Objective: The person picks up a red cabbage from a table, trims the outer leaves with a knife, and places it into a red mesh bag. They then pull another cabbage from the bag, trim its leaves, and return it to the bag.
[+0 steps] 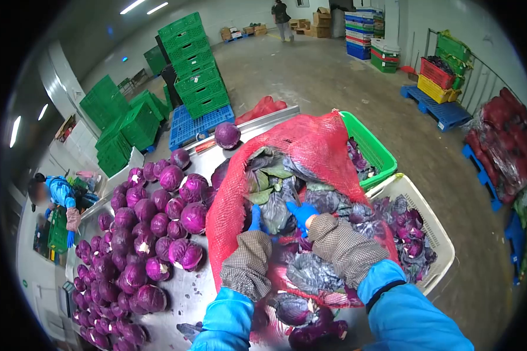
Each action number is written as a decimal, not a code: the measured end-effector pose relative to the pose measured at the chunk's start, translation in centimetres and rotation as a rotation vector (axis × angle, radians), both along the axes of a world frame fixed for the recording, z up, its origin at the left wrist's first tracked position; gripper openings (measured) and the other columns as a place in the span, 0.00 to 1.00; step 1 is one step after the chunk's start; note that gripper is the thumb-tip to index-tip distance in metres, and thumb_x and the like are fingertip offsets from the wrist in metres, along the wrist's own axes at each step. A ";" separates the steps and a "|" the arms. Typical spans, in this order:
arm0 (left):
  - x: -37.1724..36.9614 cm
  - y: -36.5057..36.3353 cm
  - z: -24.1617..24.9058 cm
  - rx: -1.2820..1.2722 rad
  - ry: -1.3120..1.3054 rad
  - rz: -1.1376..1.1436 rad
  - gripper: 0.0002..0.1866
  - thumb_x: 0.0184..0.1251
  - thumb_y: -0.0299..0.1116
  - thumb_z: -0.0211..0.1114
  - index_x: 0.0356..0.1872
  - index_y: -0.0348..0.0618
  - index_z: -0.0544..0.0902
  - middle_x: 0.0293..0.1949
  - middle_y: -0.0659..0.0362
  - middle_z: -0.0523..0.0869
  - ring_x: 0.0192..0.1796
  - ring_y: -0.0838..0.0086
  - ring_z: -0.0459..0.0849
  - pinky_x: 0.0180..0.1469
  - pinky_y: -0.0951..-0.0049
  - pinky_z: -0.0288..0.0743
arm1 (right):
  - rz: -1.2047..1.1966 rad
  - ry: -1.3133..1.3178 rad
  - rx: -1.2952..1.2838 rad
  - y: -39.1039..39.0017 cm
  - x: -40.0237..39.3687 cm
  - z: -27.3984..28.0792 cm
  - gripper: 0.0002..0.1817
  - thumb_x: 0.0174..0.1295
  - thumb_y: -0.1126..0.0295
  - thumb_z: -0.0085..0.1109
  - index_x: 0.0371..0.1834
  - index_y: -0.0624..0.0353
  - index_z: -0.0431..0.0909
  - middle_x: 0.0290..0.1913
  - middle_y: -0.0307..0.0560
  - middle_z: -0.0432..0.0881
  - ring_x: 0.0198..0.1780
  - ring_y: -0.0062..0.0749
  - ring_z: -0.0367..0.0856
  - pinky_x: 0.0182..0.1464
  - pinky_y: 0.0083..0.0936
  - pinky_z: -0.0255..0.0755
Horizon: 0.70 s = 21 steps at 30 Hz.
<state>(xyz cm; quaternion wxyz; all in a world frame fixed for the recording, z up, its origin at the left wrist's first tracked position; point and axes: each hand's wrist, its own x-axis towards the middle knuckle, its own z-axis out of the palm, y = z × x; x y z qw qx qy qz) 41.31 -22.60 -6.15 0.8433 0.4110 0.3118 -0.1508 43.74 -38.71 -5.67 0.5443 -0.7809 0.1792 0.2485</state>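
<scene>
A red mesh sack lies wide open on the metal table, full of red cabbages in dull outer leaves. Inside it, one leafy red cabbage sits between my two blue-gloved hands. My left hand is against its left side, with most of its fingers hidden behind the leaves. My right hand grips the same cabbage from the right, its fingers bent and partly out of sight. Loose dark outer leaves lie in the sack nearer to me.
Many trimmed purple cabbages cover the left side of the metal table. A white crate and a green crate, both holding leaves, stand at right. Stacked green crates rise behind. A co-worker is at far left; another person stands far back.
</scene>
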 end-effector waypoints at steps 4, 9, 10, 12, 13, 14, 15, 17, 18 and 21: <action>-1.0 -0.9 0.0 -0.108 -0.112 0.013 0.43 0.57 0.71 0.44 0.62 0.46 0.67 0.60 0.51 0.72 0.59 0.63 0.72 0.60 0.59 0.67 | 0.054 -0.146 0.206 -0.3 -0.7 -2.2 0.30 0.55 0.49 0.59 0.53 0.60 0.69 0.36 0.50 0.78 0.32 0.35 0.76 0.30 0.35 0.75; -6.6 0.7 2.8 -0.361 -0.327 -0.182 0.51 0.49 0.78 0.41 0.66 0.46 0.62 0.65 0.52 0.65 0.64 0.58 0.65 0.68 0.62 0.55 | 0.139 -0.548 0.079 0.3 -8.0 1.8 0.41 0.52 0.56 0.65 0.66 0.58 0.55 0.46 0.51 0.78 0.42 0.31 0.76 0.43 0.29 0.72; -7.8 1.5 3.5 -0.369 -0.350 -0.169 0.49 0.53 0.76 0.39 0.66 0.45 0.62 0.65 0.52 0.65 0.65 0.58 0.64 0.68 0.61 0.55 | 0.145 -0.646 -0.059 0.5 -10.3 3.4 0.43 0.52 0.58 0.66 0.67 0.58 0.53 0.46 0.50 0.78 0.42 0.29 0.76 0.42 0.30 0.72; -11.7 2.3 6.8 -0.372 -0.371 -0.174 0.45 0.58 0.71 0.39 0.64 0.42 0.63 0.63 0.51 0.67 0.64 0.59 0.67 0.67 0.60 0.58 | 0.185 -0.540 0.079 0.3 -14.1 6.3 0.44 0.52 0.57 0.66 0.68 0.58 0.51 0.48 0.51 0.77 0.40 0.30 0.77 0.40 0.27 0.74; -13.3 4.1 5.2 -0.163 -0.486 -0.175 0.37 0.64 0.63 0.44 0.62 0.41 0.65 0.60 0.52 0.71 0.60 0.61 0.72 0.64 0.59 0.62 | 0.181 -0.561 0.181 0.4 -16.1 6.4 0.44 0.52 0.54 0.65 0.68 0.58 0.51 0.48 0.53 0.77 0.40 0.31 0.78 0.40 0.27 0.74; -14.4 6.2 2.5 -0.147 -0.509 -0.109 0.29 0.65 0.47 0.56 0.63 0.43 0.63 0.56 0.52 0.73 0.56 0.63 0.74 0.61 0.61 0.66 | 0.181 -0.566 0.283 0.5 -18.4 6.2 0.45 0.52 0.51 0.64 0.68 0.58 0.51 0.47 0.54 0.76 0.40 0.31 0.78 0.41 0.28 0.75; -17.6 6.0 4.8 0.006 -0.560 -0.098 0.31 0.61 0.40 0.60 0.64 0.43 0.62 0.56 0.52 0.72 0.56 0.64 0.74 0.61 0.62 0.67 | 0.192 -0.542 0.329 0.5 -20.2 5.9 0.42 0.54 0.51 0.62 0.68 0.54 0.51 0.43 0.49 0.76 0.26 0.26 0.75 0.24 0.24 0.72; -22.8 6.2 9.0 0.272 -0.536 -0.104 0.41 0.50 0.28 0.70 0.65 0.44 0.58 0.56 0.50 0.70 0.57 0.65 0.71 0.60 0.64 0.67 | 0.171 -0.248 0.563 0.3 -24.1 5.9 0.35 0.58 0.53 0.60 0.65 0.52 0.57 0.38 0.43 0.76 0.18 0.21 0.68 0.14 0.20 0.63; -24.8 6.2 10.1 0.418 -0.534 -0.167 0.43 0.47 0.31 0.73 0.65 0.43 0.58 0.55 0.51 0.69 0.57 0.66 0.70 0.60 0.65 0.67 | 0.166 -0.189 0.670 0.4 -25.7 3.9 0.32 0.59 0.54 0.58 0.64 0.52 0.58 0.38 0.42 0.76 0.18 0.20 0.68 0.15 0.20 0.64; -30.2 7.5 3.8 1.064 -0.612 -0.336 0.45 0.41 0.33 0.77 0.62 0.36 0.61 0.57 0.48 0.69 0.59 0.62 0.69 0.61 0.64 0.65 | 0.119 0.105 0.607 -0.5 -29.9 2.9 0.20 0.62 0.60 0.52 0.55 0.53 0.66 0.29 0.41 0.75 0.21 0.21 0.72 0.20 0.21 0.68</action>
